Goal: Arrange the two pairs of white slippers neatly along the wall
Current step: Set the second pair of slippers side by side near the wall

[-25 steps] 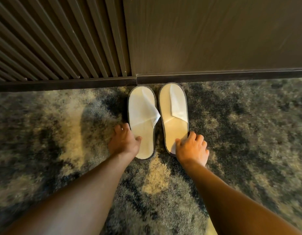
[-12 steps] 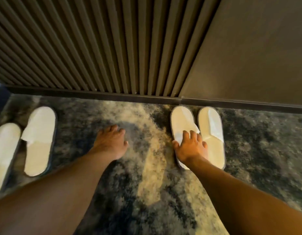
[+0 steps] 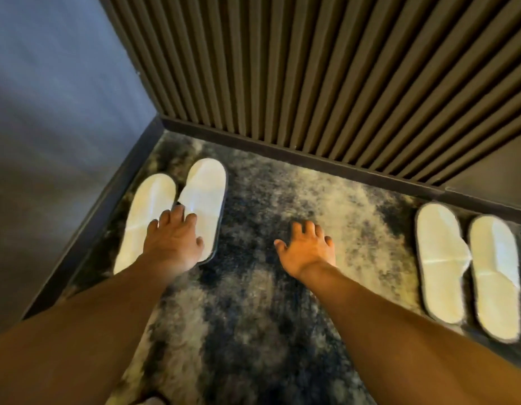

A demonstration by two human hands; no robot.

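Two pairs of white slippers lie on the mottled carpet. The left pair sits in the corner: one slipper (image 3: pixel 146 217) near the side wall, the other (image 3: pixel 205 197) slightly ahead of it and angled. My left hand (image 3: pixel 173 244) rests across both of them, fingers spread over their middles, not clearly gripping. The right pair (image 3: pixel 439 258) (image 3: pixel 494 273) lies side by side with toes near the slatted wall's baseboard. My right hand (image 3: pixel 307 248) is flat on the carpet between the pairs, fingers apart, holding nothing.
A dark slatted wall (image 3: pixel 312 68) with a black baseboard (image 3: pixel 282 146) runs across the back. A grey-blue side wall (image 3: pixel 49 112) closes the left, forming a corner. The patterned carpet (image 3: pixel 282 200) stretches between the two pairs.
The view has swung left. My left hand moved from the bare carpet onto the left pair. My right hand left the right pair and now rests on the carpet between the pairs.
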